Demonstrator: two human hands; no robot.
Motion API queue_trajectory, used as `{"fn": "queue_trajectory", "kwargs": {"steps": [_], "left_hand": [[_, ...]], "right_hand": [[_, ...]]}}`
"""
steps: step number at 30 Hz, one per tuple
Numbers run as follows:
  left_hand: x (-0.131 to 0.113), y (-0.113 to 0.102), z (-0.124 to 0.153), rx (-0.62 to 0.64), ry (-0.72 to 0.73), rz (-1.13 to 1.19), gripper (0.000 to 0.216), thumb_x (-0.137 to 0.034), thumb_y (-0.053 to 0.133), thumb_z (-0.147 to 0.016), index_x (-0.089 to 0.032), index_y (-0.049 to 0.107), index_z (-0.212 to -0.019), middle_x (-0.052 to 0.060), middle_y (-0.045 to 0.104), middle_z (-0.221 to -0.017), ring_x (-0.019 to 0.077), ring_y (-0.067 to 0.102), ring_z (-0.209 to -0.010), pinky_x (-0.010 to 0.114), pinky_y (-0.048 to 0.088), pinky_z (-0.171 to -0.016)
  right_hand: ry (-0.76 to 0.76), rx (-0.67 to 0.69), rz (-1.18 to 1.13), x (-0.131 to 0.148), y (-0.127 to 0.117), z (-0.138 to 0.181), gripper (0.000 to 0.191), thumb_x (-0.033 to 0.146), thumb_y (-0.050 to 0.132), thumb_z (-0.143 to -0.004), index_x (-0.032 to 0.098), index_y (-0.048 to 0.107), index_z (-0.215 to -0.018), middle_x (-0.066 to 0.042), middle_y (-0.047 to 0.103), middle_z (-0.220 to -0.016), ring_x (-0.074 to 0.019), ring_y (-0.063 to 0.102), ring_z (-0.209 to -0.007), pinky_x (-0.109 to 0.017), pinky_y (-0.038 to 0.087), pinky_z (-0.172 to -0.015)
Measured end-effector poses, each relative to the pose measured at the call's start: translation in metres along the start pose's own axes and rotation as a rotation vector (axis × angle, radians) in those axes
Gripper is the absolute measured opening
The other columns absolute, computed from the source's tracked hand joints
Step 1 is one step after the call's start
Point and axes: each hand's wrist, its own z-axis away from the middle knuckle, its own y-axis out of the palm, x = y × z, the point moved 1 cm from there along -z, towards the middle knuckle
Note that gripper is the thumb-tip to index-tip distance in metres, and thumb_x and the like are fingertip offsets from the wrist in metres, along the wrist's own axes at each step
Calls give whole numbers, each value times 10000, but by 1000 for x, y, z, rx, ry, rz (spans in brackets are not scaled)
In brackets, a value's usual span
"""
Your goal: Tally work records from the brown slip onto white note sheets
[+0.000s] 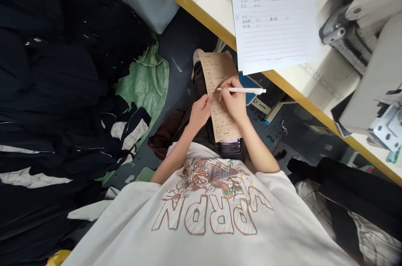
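A long brown sheet of paper (224, 125) with handwritten lines lies over my lap. My left hand (201, 109) pinches its left edge between thumb and fingers. On the sheet's right side rests my right hand (234, 98), closed around a white pen (246, 90) whose tip points left at the paper, near the left thumb. Whether the tip touches the paper I cannot tell. Below the sheet's lower end, a phone (235, 148) with a lit screen lies on my lap, partly covered.
A white table (295, 86) with a yellow edge crosses the upper right, bearing a lined sheet (273, 44) with handwriting and a sewing machine (373, 77). Dark garments (47, 111) are heaped at left beside a green sack (146, 77). More cloth (351, 199) lies at lower right.
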Motion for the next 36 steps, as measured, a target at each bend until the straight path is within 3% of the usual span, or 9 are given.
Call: {"fn": "queue_trajectory", "kwargs": {"steps": [2, 5, 8, 15, 21, 28, 33, 36], "left_hand": [[2, -3, 1, 21, 7, 42, 412, -490, 452, -1011, -219, 411, -704, -30, 436, -556, 132, 463, -514, 271, 343, -555], [1, -11, 5, 26, 31, 79, 515, -670, 435, -963, -220, 412, -714, -26, 445, -569, 120, 447, -501, 268, 346, -524], [-6, -23, 10, 20, 50, 84, 588, -779, 425, -901, -219, 418, -724, -21, 448, -577, 113, 445, -495, 267, 337, -500], [-32, -49, 32, 14, 91, 73, 569, -743, 466, -911, -210, 420, -716, -32, 419, -536, 87, 416, -432, 244, 288, -424], [-48, -48, 41, 35, 164, 165, 547, -710, 525, -905, -207, 450, -705, -54, 405, -498, 73, 389, -369, 217, 248, -348], [-58, -47, 50, 14, 216, 102, 518, -656, 517, -939, -206, 441, -694, -56, 437, -497, 77, 439, -371, 203, 307, -353], [-64, -52, 55, -16, 262, 63, 457, -612, 535, -953, -201, 540, -751, -55, 458, -507, 72, 439, -385, 204, 310, -373], [-64, -53, 55, -28, 272, 129, 479, -604, 518, -965, -203, 508, -704, -51, 435, -503, 70, 419, -395, 212, 316, -396]], "right_hand": [[-23, -33, 26, 5, -10, 7, 107, 320, 560, -932, 239, 558, -863, 25, 600, -747, -138, 570, -696, -315, 485, -714], [-43, -83, 85, 12, -27, 23, 209, 431, 548, -963, 239, 618, -1008, -19, 690, -924, -152, 645, -798, -326, 515, -762], [-10, -151, 89, 16, -41, 39, 275, 477, 471, -1000, 260, 621, -1080, -29, 722, -969, -161, 689, -854, -344, 543, -820], [-62, -192, 126, 31, -48, 58, 296, 453, 573, -959, 273, 557, -1193, -80, 702, -1163, -211, 691, -1085, -411, 533, -980], [-40, -156, 19, 41, -46, 66, 330, 467, 604, -940, 255, 555, -1188, -33, 720, -988, -170, 685, -843, -358, 557, -781], [22, -178, -130, 42, -55, 72, 337, 445, 687, -881, 276, 571, -1149, 22, 708, -842, -108, 580, -619, -254, 432, -543], [-21, -227, -116, 50, -56, 78, 298, 398, 711, -874, 278, 570, -1109, 35, 701, -854, -93, 590, -610, -232, 424, -525], [-53, -233, -102, 51, -57, 78, 276, 371, 691, -896, 281, 560, -1121, 30, 702, -886, -93, 613, -631, -231, 444, -534]]}}
